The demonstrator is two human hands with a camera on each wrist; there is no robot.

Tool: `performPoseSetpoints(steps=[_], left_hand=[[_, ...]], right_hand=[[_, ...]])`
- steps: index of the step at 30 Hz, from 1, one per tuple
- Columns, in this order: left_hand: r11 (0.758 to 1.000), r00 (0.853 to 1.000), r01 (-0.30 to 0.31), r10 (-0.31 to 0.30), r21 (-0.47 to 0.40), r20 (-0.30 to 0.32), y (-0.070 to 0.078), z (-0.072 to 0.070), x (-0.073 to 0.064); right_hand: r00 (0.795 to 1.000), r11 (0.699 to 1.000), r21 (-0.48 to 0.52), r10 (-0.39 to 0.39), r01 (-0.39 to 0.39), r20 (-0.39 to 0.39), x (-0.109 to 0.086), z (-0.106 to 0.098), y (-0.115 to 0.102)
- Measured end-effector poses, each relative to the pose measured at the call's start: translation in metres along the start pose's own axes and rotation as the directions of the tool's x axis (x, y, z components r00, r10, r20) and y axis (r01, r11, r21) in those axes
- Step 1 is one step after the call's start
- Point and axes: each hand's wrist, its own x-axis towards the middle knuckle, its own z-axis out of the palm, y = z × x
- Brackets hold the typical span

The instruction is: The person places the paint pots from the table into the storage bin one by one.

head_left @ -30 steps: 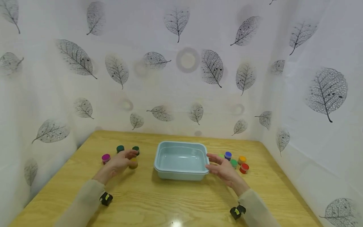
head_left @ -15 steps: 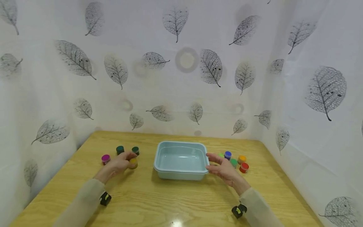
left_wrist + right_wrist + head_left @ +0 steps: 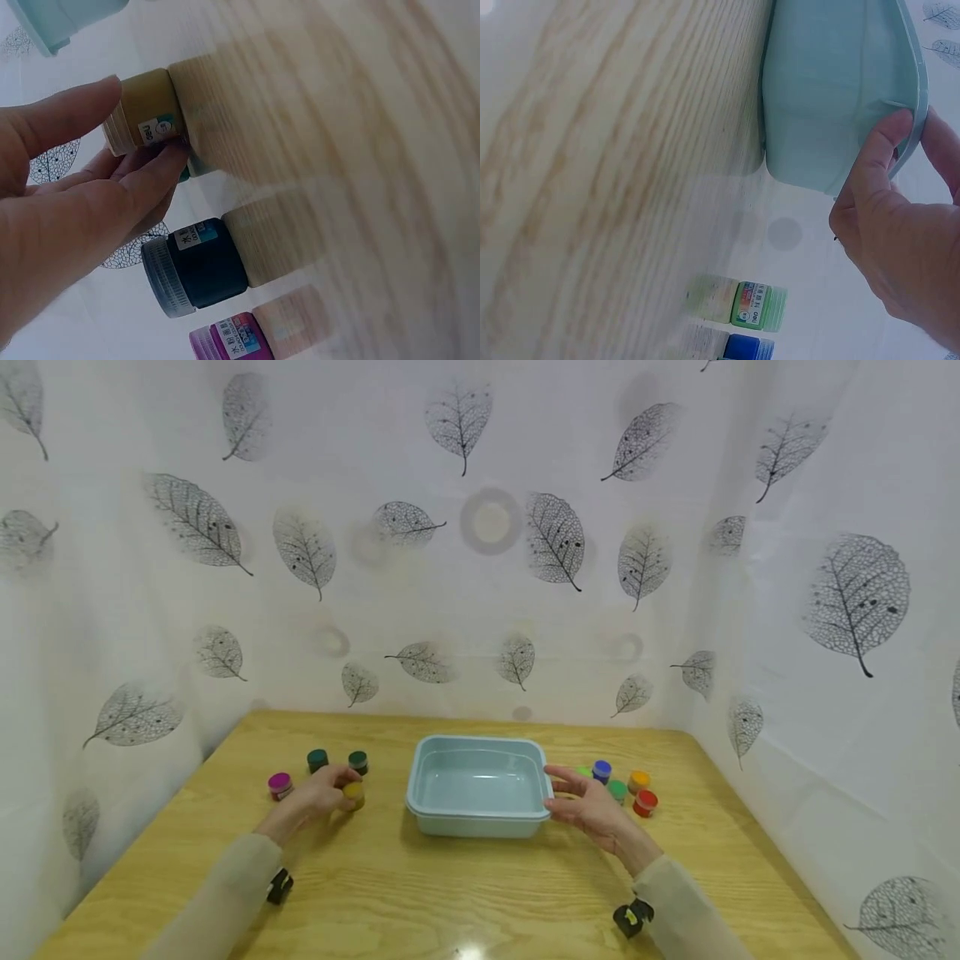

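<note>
Your left hand [image 3: 315, 793] has come down a little since a second ago. From the left, you have a purple jar [image 3: 281, 786], then two dark green jars [image 3: 317, 761] past that hand. It pinches a yellow jar [image 3: 355, 794], which stands on the table [image 3: 420, 893]. Next is the light blue tub [image 3: 480, 816]; your right hand [image 3: 597, 812] pinches its right edge, near five bright jars [image 3: 646, 803].

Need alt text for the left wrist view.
Left hand gripping a mustard-yellow jar at a wooden table. Below it in the picture, a dark jar and a magenta jar; part of a pale tub shows at upper left.
</note>
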Motion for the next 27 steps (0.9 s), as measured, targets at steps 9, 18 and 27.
performPoseSetpoints(steps=[9, 18, 27], left_hand=[[0.998, 0.999, -0.027, 0.029, 0.058, -0.032, 0.006, -0.001, 0.001], [0.999, 0.999, -0.02, 0.022, 0.041, -0.036, 0.006, -0.007, -0.001], [0.988, 0.995, -0.102, 0.103, -0.113, 0.008, 0.005, -0.013, 0.006]], right_hand=[[1.0, 1.0, -0.012, 0.015, -0.015, -0.007, 0.001, -0.001, -0.004], [1.0, 1.0, -0.012, 0.024, -0.024, -0.002, 0.001, -0.002, 0.0], [0.999, 0.999, -0.019, 0.033, -0.034, -0.012, 0.002, -0.002, -0.002]])
